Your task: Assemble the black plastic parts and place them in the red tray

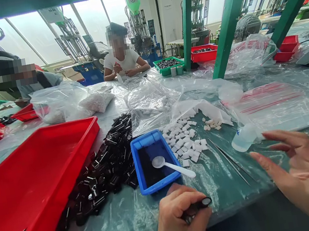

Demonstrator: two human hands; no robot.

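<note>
My left hand [183, 218] is closed on a small black plastic part [205, 202], whose round end shows a pale disc; the fingers hide the rest. Just behind it sits a blue tray [139, 174] with a dark bottom, and a white plastic spoon [178, 167] lies across its rim. My right hand [304, 168] has thumb and fingers apart with nothing between them. Beside its fingertips a small translucent plastic bottle [242, 139] leans or lies on the table. Metal tweezers [229, 160] rest between the two hands. Several white square pieces [187, 141] are scattered behind the blue tray.
A pile of glossy black parts [104, 172] spreads beside a large red tray [41, 167] on the left. Clear plastic bags [151, 98] and zip bags [278, 103] cover the table behind. Green posts [233, 18] rise at the right. Two people sit across the table.
</note>
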